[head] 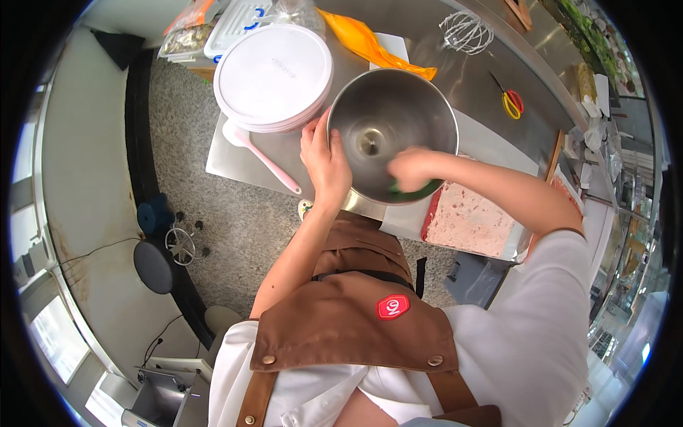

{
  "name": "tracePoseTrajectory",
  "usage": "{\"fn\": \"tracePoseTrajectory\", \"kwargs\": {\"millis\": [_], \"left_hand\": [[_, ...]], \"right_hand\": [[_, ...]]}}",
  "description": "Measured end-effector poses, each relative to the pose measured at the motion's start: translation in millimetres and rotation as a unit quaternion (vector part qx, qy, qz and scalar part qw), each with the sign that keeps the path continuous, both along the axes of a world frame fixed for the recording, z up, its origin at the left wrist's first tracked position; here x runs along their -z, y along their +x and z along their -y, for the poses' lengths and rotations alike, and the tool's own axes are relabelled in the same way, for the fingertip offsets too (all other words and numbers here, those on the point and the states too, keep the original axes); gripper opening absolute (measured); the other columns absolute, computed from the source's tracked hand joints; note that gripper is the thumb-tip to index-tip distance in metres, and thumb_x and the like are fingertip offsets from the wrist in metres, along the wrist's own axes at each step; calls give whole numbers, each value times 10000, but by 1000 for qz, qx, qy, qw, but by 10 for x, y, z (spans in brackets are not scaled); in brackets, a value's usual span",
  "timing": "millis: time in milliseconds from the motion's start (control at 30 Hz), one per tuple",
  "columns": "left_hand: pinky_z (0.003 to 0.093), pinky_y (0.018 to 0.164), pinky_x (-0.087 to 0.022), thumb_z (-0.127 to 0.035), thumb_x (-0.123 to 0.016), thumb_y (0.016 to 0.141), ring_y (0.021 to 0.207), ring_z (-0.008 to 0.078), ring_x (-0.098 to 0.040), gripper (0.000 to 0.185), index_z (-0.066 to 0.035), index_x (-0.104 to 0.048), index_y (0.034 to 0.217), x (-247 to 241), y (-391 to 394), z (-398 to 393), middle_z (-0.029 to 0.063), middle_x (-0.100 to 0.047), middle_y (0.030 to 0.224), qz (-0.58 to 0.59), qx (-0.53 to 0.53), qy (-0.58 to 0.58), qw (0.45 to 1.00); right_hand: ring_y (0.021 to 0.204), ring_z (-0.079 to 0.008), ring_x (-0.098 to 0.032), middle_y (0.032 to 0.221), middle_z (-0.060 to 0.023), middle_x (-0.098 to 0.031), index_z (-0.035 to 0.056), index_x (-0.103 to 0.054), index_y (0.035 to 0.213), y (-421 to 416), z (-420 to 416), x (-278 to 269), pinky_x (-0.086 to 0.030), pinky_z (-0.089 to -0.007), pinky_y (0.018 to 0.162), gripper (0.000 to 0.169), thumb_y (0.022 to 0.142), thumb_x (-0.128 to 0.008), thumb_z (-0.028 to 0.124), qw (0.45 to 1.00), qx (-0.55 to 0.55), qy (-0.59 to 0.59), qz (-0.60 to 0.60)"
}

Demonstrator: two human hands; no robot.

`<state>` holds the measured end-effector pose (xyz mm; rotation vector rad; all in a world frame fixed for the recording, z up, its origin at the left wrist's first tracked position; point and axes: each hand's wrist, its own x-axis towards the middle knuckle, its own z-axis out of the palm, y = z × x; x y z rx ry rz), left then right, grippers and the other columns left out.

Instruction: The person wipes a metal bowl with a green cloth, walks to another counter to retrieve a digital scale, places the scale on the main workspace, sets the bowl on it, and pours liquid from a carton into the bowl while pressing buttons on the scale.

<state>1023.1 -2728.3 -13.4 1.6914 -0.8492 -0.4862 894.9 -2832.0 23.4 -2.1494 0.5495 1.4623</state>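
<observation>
A large steel mixing bowl (395,96) stands on the steel worktable (277,155) before me. My left hand (326,155) grips its left rim, thumb near the edge and fingers along the outer wall. Inside the bowl, my right hand (413,168) is blurred and closed around a green item (421,191), seemingly a cloth or scrub pad, against the near right wall. My fingers hide most of it. The bowl's inner wall looks bare, with a shiny spot at the bottom.
Left of the bowl are a white lidded tub (275,74) and a pink-handled spatula (267,160). A pink-topped cake slab (469,219) lies at right, under my forearm. Behind are an orange piping bag (363,40), a whisk head (467,33) and scissors (511,101).
</observation>
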Motion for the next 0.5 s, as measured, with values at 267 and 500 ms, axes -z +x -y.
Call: {"fn": "tracePoseTrajectory", "kwargs": {"millis": [267,500], "left_hand": [[378,922,-404,-53,-463,921,1050,299,-510,337,-35,-548,1246,4,7,-3,159,-512,1124,-22,13,-11,1000],[366,941,-398,-93,-456,952,1075,273,-494,343,-32,-523,1282,-42,-22,-63,155,-486,1162,-27,21,10,999]], "right_hand": [[902,-170,-564,997,-69,-563,48,-513,1108,517,-248,359,-485,-305,736,252,864,-532,110,527,746,233,334],[903,-104,-579,988,-23,-595,54,-551,1158,-478,127,-495,-485,-260,790,331,827,-551,68,558,674,275,399]]}}
